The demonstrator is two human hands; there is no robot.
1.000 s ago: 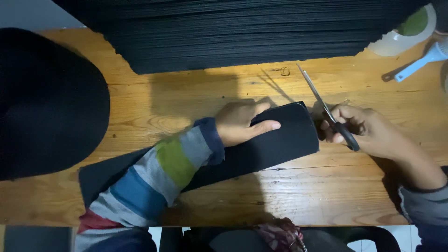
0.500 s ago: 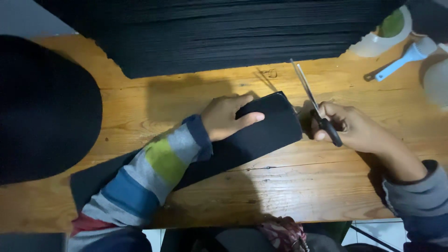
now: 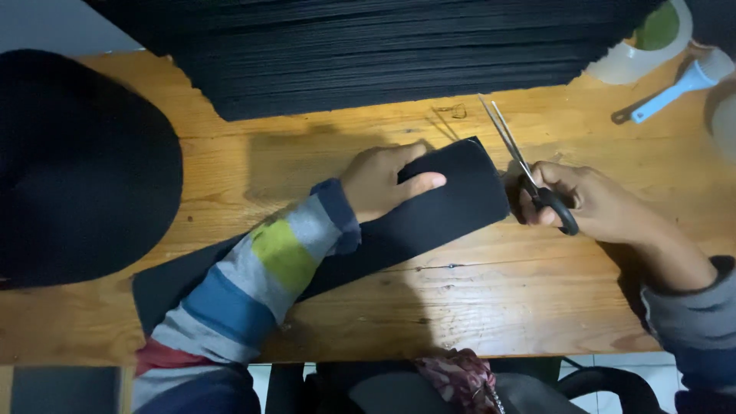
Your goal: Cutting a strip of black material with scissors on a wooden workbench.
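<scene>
Black cloth strip (image 3: 452, 203) lies slanted across your wooden table (image 3: 475, 307), its rounded upper end near the middle and its lower end running down toward your striped sleeve (image 3: 261, 268). Your left hand (image 3: 383, 180) presses flat on that strip near the rounded end, fingers spread and thumb stretched along the cloth, gripping nothing. Your right hand (image 3: 590, 203) is clenched around the black handles of the scissors (image 3: 529, 172), just beside the strip's right edge. The thin blades point up and away from you, slightly parted, with their tips over bare wood and not on the cloth. Behind your hands, a thick stack of dark sheets (image 3: 383, 54) covers the far side of the table. A large black rounded piece (image 3: 77, 169) sits at the left edge. At the far right corner you have a roll of tape (image 3: 636, 54) and a light blue plastic tool (image 3: 675, 88) close together.
</scene>
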